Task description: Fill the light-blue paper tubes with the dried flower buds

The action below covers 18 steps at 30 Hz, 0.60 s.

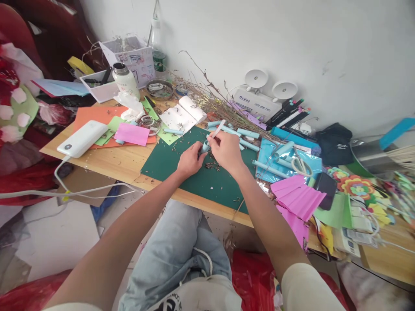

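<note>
Over a dark green cutting mat (pixel 202 190), my two hands work close together. My left hand (pixel 189 160) is closed around a short light blue paper tube (pixel 205 147). Pinched in my right hand (pixel 227 151) is a slim whitish stick (pixel 219 127), slanting up beyond the fingers; its lower end is hidden at the blue tube. Dry plant crumbs (pixel 212 166) lie scattered on the mat beneath the hands. Several more light blue paper tubes (pixel 249 144) lie just behind and to the right of my right hand.
Dry twigs (pixel 214 93) stretch along the wall near a white router (pixel 256 103). Left stand an uncapped white bottle (pixel 126 82) and a white power bank (pixel 82 138) with a hanging cable. At right are pink pleated paper (pixel 298 196), scissors (pixel 301 163) and a dark phone (pixel 324 190).
</note>
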Each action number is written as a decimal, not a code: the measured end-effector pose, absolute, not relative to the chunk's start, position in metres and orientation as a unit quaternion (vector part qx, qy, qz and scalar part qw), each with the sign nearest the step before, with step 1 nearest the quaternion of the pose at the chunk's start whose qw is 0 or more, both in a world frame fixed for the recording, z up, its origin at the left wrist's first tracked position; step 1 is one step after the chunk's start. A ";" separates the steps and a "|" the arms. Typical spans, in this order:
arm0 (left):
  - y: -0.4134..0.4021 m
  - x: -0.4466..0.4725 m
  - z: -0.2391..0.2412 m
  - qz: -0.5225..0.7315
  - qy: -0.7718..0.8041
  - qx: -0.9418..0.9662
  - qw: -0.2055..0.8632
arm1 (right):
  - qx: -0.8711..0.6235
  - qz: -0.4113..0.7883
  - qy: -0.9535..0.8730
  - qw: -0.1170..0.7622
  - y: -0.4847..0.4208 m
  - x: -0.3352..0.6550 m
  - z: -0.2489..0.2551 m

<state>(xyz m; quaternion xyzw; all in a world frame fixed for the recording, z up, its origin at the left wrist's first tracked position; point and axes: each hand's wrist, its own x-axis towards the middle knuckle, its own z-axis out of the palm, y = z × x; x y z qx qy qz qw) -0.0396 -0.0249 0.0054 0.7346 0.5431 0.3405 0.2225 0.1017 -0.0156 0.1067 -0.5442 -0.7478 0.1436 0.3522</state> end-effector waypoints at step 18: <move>-0.022 -0.040 0.000 0.373 0.531 0.721 0.242 | -0.548 0.160 -0.728 0.380 -0.011 0.106 0.107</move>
